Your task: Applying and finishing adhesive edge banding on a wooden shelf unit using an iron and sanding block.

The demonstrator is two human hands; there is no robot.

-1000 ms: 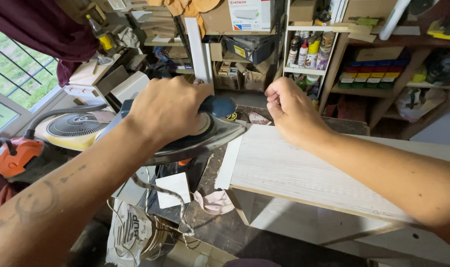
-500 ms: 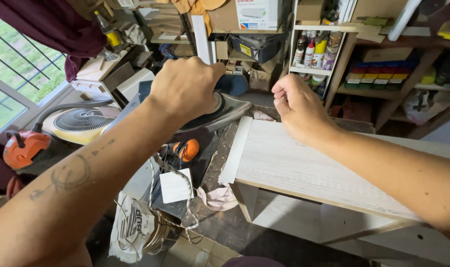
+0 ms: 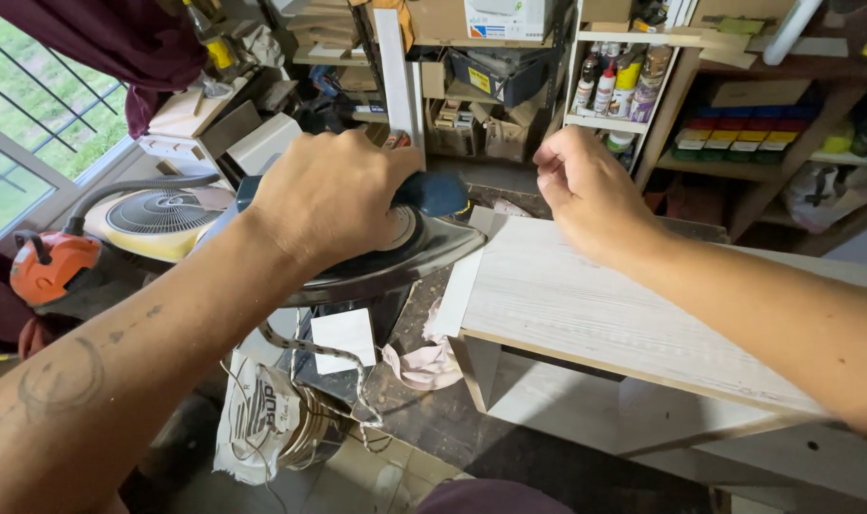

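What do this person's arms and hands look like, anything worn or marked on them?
Both arms are bare, with no sleeves, gloves, watch or rings visible. The left forearm carries dark tattoo marks: a circular outline and a few small marks nearer the wrist. The left hand and right hand look unmarked.

Bright daylight from the window [image 3: 29, 143] at left, soft shadows, sharp focus, wide-angle edge distortion

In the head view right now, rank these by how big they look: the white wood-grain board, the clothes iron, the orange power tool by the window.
1. White wood-grain board, largest.
2. Clothes iron, partly covered by the left hand.
3. Orange power tool, smallest, though partly hidden and farther off, so true size is unsure.
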